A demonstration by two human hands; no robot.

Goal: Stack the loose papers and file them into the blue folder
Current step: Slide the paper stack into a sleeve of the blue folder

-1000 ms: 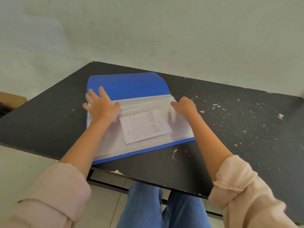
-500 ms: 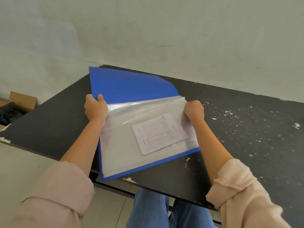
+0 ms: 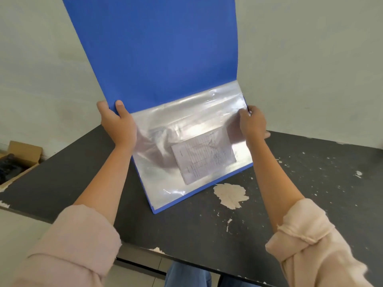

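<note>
The blue folder [image 3: 161, 50] is lifted off the black table [image 3: 310, 183] and held open, its cover standing upright toward the wall. Its clear plastic sleeves [image 3: 165, 168] hang down in front, the lower edge just above the table. A small stack of printed papers [image 3: 204, 156] sits inside a sleeve, slid toward the lower right. My left hand [image 3: 119, 123] grips the folder's left edge near the spine. My right hand [image 3: 251, 123] grips the right edge, its fingers partly behind the plastic.
The table's black surface is chipped, with a large pale patch [image 3: 230, 194] just right of the folder's lower corner. A cardboard box [image 3: 19, 157] holding something dark stands on the floor at the left. A pale wall is close behind the table.
Both hands closed on the folder's side edges and raised it from flat on the table to upright and higher. The cover swung up and the papers slid lower in the sleeve.
</note>
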